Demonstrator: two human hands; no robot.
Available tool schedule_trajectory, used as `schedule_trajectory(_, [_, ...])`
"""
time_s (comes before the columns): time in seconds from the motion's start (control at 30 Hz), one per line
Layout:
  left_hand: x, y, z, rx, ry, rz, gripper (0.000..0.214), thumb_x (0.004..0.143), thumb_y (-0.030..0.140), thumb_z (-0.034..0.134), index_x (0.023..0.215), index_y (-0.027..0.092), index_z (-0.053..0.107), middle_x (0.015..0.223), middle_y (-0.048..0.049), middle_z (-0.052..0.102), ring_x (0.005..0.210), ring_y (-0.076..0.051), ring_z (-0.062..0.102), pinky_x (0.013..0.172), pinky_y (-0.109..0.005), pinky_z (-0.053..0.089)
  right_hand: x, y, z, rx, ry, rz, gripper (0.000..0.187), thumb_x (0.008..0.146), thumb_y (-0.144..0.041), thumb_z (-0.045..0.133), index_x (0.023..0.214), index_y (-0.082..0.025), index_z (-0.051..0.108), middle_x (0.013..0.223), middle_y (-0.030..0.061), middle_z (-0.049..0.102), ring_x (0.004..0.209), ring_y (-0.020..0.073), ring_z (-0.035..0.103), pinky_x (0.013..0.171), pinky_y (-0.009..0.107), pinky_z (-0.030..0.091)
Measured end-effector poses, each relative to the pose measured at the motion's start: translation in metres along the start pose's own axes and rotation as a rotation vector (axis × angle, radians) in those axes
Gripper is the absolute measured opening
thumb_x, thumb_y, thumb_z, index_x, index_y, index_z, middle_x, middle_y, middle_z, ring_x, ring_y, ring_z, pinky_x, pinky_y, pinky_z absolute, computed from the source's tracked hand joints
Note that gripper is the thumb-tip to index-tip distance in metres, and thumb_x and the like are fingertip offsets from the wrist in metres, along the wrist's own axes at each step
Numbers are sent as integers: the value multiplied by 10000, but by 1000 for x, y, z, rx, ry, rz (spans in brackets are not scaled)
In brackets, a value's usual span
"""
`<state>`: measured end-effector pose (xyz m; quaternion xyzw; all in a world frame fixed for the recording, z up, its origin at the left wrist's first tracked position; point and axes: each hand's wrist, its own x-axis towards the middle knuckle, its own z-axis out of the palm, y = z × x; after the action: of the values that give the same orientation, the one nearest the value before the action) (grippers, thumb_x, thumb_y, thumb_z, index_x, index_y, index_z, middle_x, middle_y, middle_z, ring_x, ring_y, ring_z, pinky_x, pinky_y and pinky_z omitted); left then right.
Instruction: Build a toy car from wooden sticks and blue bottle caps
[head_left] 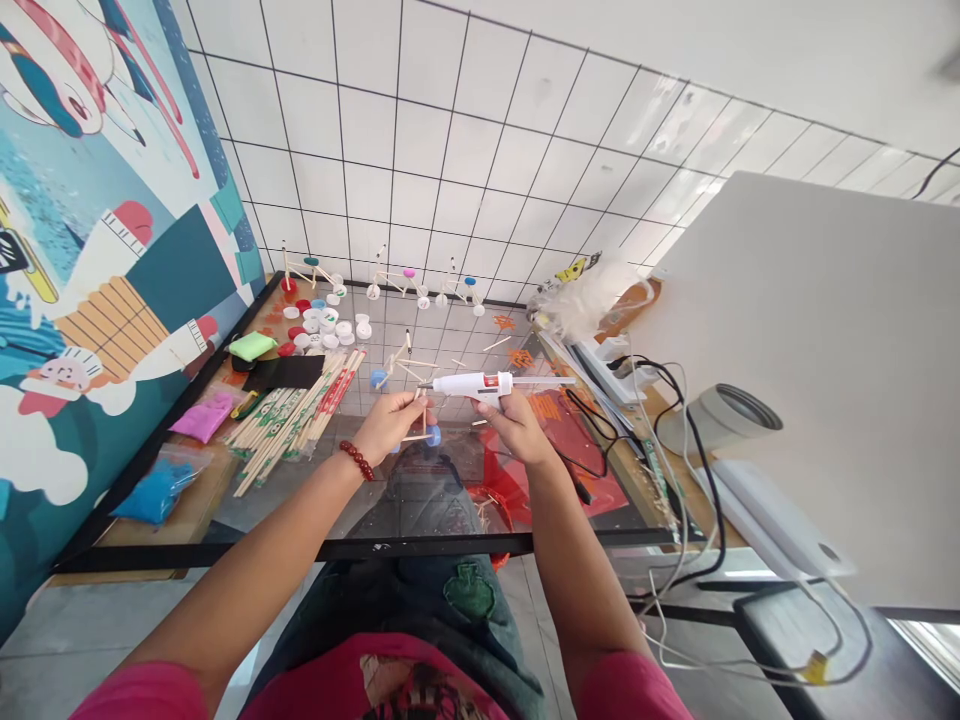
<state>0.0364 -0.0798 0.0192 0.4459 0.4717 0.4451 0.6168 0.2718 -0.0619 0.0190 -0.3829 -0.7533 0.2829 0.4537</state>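
Beside left grip [391, 422], glue gun [472, 384].

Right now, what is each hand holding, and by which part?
The right hand grips the white plastic glue gun by its handle. The left hand pinches the thin wooden stick frame at its lower sticks.

You're in a hobby craft corner: a glass desk [225, 520] against a white tiled wall [450, 130] and cartoon mural [82, 230], strewn with bottle caps [324, 325], wooden sticks [289, 420], and finished stick models [397, 280].
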Motion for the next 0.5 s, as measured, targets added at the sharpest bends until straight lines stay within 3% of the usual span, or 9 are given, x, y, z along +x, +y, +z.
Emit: schedule_trajectory(0.5, [0, 0, 0, 53, 11, 5, 308, 790, 473, 784, 818, 167, 759, 755, -66, 763, 682, -193, 667, 649, -301, 500, -1, 0, -6, -28, 41, -5, 331, 926, -488, 625, 1088, -208, 692, 1047, 81, 728, 948, 264, 645, 906, 416, 508])
